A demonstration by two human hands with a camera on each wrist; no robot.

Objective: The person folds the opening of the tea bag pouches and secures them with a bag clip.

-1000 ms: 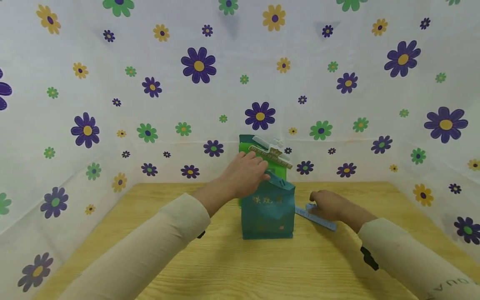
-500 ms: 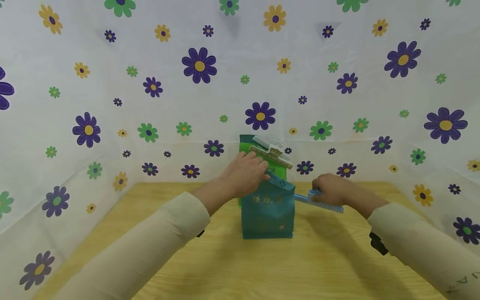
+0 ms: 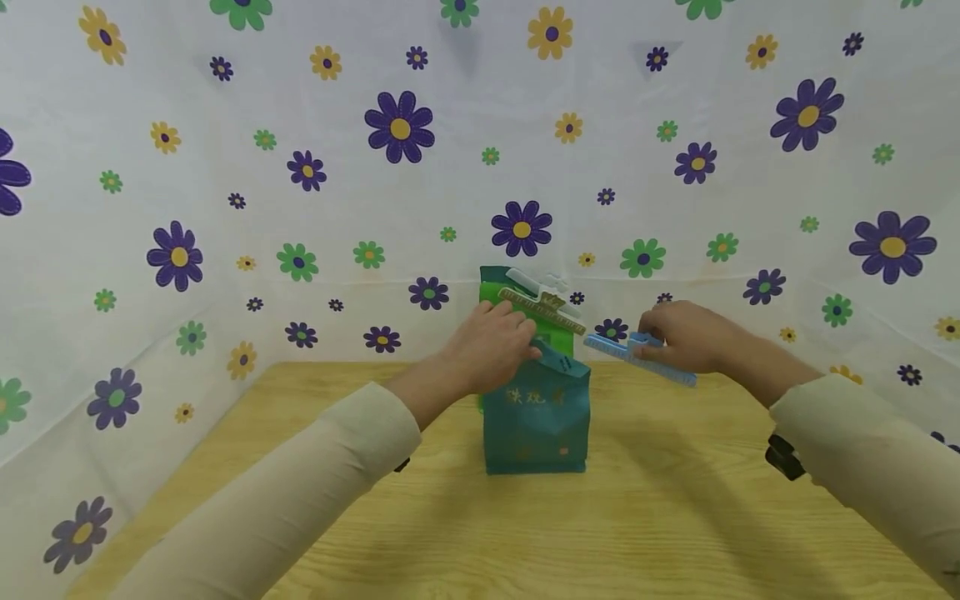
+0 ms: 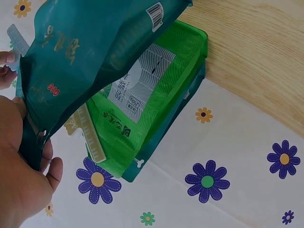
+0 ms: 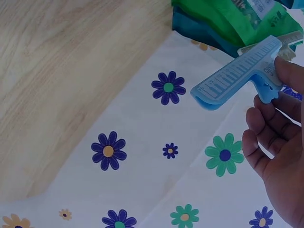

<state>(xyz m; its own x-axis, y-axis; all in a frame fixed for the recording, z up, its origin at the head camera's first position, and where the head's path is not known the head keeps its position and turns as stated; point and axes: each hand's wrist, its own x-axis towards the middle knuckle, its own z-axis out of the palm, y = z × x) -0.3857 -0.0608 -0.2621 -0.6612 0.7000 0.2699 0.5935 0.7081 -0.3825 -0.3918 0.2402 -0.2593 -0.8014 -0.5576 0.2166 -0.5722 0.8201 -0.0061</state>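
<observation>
A teal tea bag (image 3: 536,425) with gold lettering stands upright on the wooden table. My left hand (image 3: 493,346) pinches its folded top edge, as the left wrist view also shows on the bag (image 4: 95,52). To the right, my right hand (image 3: 693,337) holds a long light-blue sealing clip (image 5: 240,73) by its handle, thumb on one side and fingers on the other. The clip is off the table, at about the height of the bag's top, its left end near the bags.
Behind the front bag stand a green bag (image 4: 128,114) and another teal bag (image 3: 491,273). A white and gold clip (image 3: 543,308) sits across their tops. A flower-print cloth (image 3: 337,208) surrounds the table (image 3: 420,533) at the back and sides.
My right hand has lifted the blue clip off the table, moving it up and slightly right. My left hand keeps its grip on the bag's top.
</observation>
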